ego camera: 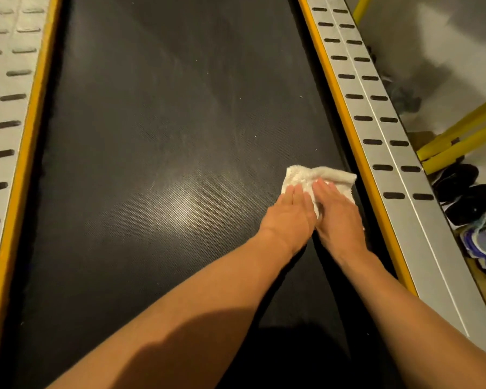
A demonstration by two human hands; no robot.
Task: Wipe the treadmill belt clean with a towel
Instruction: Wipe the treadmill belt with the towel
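The black textured treadmill belt [157, 153] fills the middle of the view. A small white towel [300, 176] lies bunched on it near the belt's right edge. My left hand [288, 213] and my right hand [338, 213] lie side by side, both pressing flat on the towel with straight fingers. The near part of the towel is hidden under my palms. A bright light reflection shows on the belt left of my hands.
Grey side rails with dark slots and yellow trim run along the left [9, 108] and right [376, 130] of the belt. Beyond the right rail, yellow frame bars [460, 138] and several shoes [472, 203] sit on the floor.
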